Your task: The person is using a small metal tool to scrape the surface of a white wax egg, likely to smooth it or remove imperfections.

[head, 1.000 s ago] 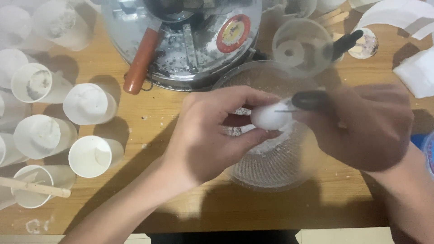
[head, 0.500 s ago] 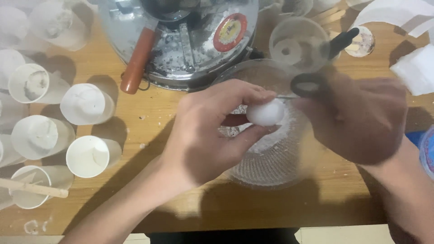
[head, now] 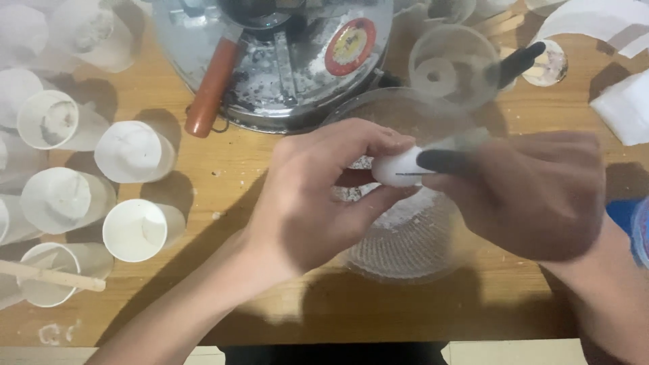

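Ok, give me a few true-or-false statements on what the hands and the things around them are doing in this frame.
1. The left hand holds a small white ball in its fingers. True.
2. The ball is held over a clear bowl. True.
3. The right hand is empty. False: it holds a dark tool whose tip is at the ball.
4. The cups stand to the right of the bowl. False: they stand to its left.
5. A wooden stick lies across one cup. True.
6. The table is glass. False: it is wood.
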